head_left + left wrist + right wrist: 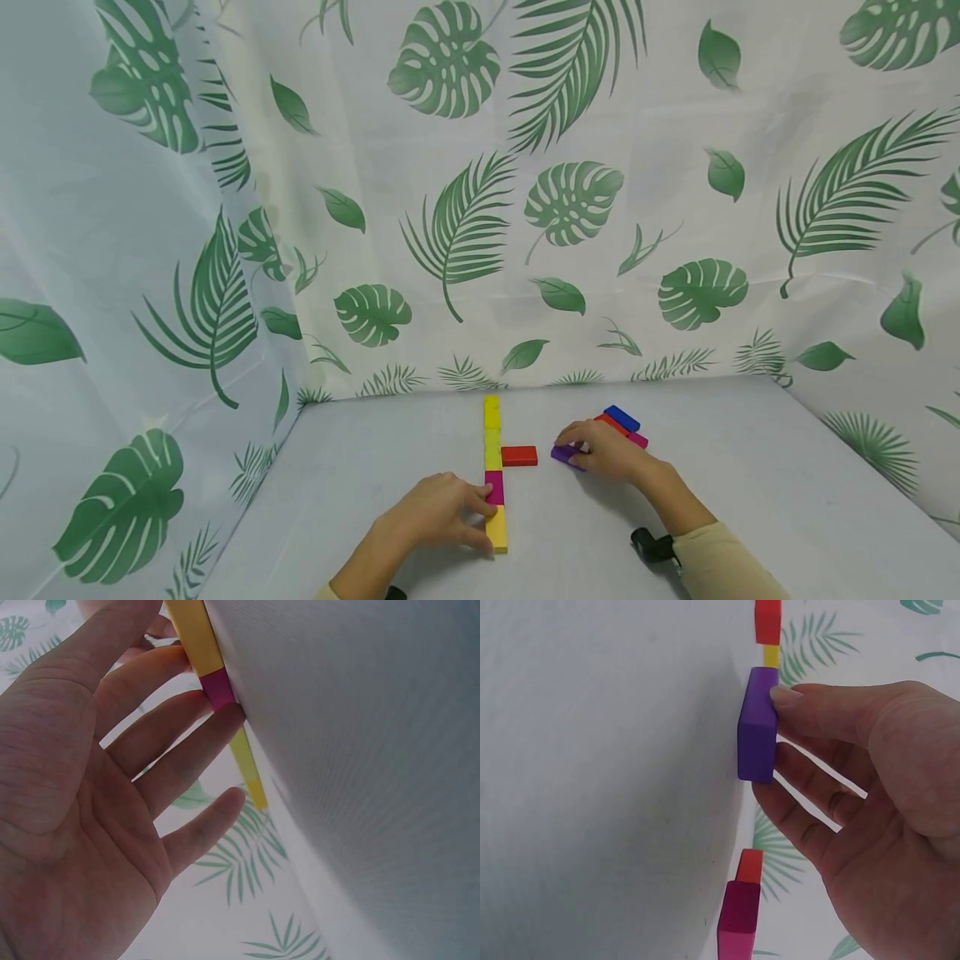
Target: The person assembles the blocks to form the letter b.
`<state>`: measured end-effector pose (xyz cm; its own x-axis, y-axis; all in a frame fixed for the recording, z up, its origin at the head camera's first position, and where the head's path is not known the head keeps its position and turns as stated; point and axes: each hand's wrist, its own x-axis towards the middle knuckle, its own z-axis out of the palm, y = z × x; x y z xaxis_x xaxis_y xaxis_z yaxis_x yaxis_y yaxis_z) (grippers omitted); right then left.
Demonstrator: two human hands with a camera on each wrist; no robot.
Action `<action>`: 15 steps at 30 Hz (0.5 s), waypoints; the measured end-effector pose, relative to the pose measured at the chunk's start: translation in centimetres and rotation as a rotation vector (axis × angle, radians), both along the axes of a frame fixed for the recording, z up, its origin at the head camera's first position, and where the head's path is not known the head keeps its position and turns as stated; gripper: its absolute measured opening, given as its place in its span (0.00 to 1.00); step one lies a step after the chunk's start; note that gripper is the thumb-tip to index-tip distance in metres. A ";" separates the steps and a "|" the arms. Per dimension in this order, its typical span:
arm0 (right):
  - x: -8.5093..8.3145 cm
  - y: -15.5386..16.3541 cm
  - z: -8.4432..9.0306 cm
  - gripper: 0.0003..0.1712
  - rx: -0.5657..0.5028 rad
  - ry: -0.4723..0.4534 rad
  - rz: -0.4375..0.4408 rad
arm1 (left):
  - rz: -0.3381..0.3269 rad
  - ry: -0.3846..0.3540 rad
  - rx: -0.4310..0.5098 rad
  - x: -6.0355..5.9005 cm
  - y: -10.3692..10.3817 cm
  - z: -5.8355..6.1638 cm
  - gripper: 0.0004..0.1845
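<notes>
A straight row of blocks runs away from me: a yellow block (pixel 497 535) nearest, then a magenta block (pixel 495 480), a lime-yellow block (pixel 492 450) and another yellow block (pixel 491 412). My left hand (pixel 442 512) rests against the row's left side, its fairly straight fingers touching the magenta and near yellow blocks, thumb at the near end. A red block (pixel 520 456) sticks out to the right from the lime-yellow one. Between thumb and fingers, my right hand (pixel 606 450) pinches a purple block (pixel 757 735), right of the red block and apart from it.
Beyond my right hand lie a blue block (pixel 623 417), a red block (pixel 613 423) and a magenta block (pixel 637 439), close together. A leaf-patterned white curtain (pixel 480 350) stands behind the white table (pixel 360 467) and at both sides.
</notes>
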<state>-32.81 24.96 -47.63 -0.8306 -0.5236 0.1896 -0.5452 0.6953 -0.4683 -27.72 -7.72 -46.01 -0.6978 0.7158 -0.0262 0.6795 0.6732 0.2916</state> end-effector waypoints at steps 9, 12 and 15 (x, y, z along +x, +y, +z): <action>0.1 -0.5 0.0 0.17 0.011 -0.035 -0.015 | 0.003 -0.008 -0.004 0.0 0.0 0.2 0.30; 0.2 -0.7 0.0 0.17 0.015 -0.033 -0.014 | 0.004 -0.011 -0.005 0.0 0.0 0.2 0.30; 0.2 -0.8 0.0 0.17 0.020 -0.029 -0.011 | 0.004 -0.011 -0.005 0.0 0.0 0.2 0.30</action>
